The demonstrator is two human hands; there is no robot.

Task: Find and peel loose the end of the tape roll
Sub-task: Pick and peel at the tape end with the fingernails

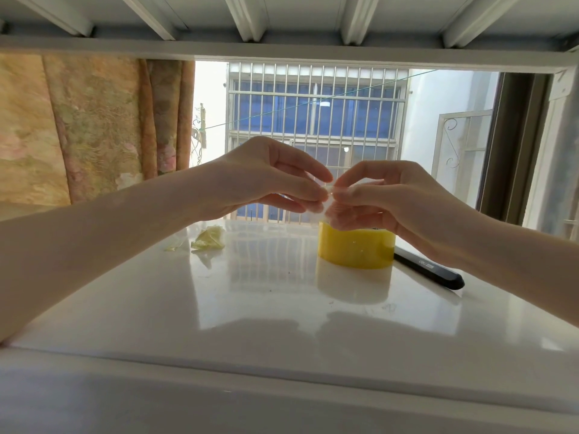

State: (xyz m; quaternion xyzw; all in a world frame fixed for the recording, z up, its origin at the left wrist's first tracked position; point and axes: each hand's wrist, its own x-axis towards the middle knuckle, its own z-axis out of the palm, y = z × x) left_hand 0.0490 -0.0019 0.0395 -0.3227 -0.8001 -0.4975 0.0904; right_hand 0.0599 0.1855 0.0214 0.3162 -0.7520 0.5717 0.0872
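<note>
Pinching thin clear tape strip (pixel 329 191) above glossy yellow roll (pixel 355 248): left hand (pixel 263 177) and right hand (pixel 385 195) fingers.

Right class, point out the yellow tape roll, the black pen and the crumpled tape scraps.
yellow tape roll (pixel 355 249), head view, its front wall.
black pen (pixel 432 272), head view, mid-barrel.
crumpled tape scraps (pixel 209 238), head view, the largest scrap.
</note>
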